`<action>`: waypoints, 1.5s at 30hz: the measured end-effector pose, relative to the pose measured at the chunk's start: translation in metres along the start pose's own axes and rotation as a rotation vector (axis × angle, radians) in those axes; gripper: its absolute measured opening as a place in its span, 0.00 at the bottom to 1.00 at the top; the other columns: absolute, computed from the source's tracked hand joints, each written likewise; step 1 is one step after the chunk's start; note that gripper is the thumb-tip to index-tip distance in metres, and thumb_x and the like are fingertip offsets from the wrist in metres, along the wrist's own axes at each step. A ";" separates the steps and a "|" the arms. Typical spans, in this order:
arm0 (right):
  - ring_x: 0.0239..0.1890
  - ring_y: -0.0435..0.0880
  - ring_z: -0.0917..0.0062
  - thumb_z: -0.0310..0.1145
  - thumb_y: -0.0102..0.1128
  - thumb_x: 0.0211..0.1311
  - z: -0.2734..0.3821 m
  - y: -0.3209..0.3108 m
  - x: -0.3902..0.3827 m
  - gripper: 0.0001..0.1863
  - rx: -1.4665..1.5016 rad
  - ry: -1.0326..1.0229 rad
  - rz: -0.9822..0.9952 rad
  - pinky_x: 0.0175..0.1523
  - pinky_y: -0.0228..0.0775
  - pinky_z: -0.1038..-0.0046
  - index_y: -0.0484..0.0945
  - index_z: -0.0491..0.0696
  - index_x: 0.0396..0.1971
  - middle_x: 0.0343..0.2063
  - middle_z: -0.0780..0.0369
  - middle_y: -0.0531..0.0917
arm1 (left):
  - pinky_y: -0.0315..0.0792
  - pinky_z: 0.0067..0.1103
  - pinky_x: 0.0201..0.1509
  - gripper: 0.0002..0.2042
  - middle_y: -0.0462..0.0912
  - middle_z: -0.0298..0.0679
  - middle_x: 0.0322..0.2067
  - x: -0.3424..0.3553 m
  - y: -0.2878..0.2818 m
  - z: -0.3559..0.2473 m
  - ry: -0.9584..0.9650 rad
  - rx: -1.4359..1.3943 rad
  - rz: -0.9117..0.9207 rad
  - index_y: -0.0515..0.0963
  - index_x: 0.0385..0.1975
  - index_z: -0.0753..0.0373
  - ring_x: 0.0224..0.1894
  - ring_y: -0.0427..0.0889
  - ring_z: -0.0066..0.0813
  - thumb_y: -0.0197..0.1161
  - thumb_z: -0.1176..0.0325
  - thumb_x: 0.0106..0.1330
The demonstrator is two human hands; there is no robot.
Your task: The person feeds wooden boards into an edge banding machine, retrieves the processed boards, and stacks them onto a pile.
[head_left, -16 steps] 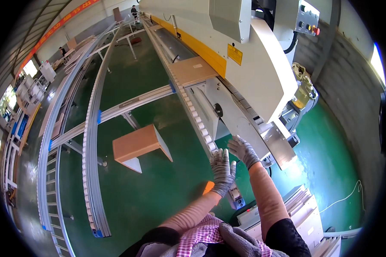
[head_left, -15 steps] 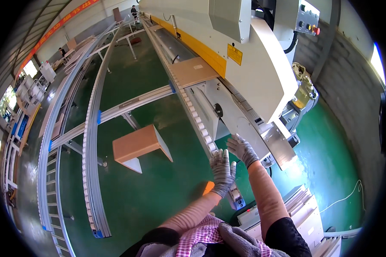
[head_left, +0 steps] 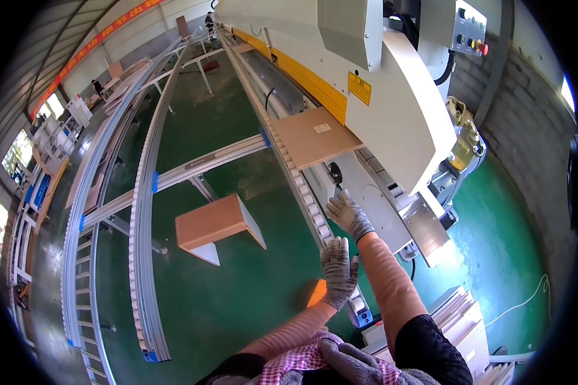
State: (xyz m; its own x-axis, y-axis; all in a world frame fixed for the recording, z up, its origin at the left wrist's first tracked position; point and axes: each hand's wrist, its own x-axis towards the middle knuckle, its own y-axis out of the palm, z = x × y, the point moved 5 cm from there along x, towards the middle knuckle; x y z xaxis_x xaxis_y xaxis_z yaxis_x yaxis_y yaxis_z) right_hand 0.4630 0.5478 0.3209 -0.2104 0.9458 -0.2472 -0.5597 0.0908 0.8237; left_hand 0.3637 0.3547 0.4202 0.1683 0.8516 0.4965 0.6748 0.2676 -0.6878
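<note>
My left hand (head_left: pixel 339 273), in a grey striped work glove, lies over the near end of the white roller rail (head_left: pixel 312 208), fingers stretched out and pointing away from me. Farther forward and to its right, my right hand (head_left: pixel 350 214), gloved alike, reaches over the machine's near end with its fingers extended. Neither hand holds anything. Beyond my fingertips a flat brown board (head_left: pixel 305 144) with a small white label rests across the rollers, its right side beside the yellow strip of the big white machine (head_left: pixel 398 109). A gap separates the board from my right hand.
On the green floor to the left stands a brown panel stool (head_left: pixel 212 221). A long roller conveyor (head_left: pixel 149 269) runs farther left, joined by a cross beam (head_left: pixel 212 157). Stacked panels (head_left: pixel 459 321) stand at lower right. A person (head_left: pixel 209 23) is at the far end.
The brown board has slid along the rollers toward me. My right hand has moved forward and slightly left; my left hand stays over the rail's end. The view has shifted slightly.
</note>
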 end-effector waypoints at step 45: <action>0.44 0.79 0.72 0.29 0.69 0.52 -0.084 -0.348 -0.784 0.18 0.598 -1.160 -1.183 0.53 0.73 0.70 0.76 0.42 0.42 0.40 0.60 0.81 | 0.70 0.35 0.60 0.24 0.61 0.51 0.62 -0.063 0.042 -0.037 -0.351 -0.159 0.085 0.59 0.64 0.60 0.59 0.69 0.49 0.51 0.61 0.69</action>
State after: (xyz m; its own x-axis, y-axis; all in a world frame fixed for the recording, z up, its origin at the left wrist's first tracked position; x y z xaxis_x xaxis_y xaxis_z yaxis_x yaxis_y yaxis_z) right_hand 0.7552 -0.2520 0.1852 0.8298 -0.0162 -0.5578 0.4232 0.6699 0.6100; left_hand 0.4078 0.2956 0.3797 -0.0087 0.9774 0.2111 0.7766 0.1396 -0.6144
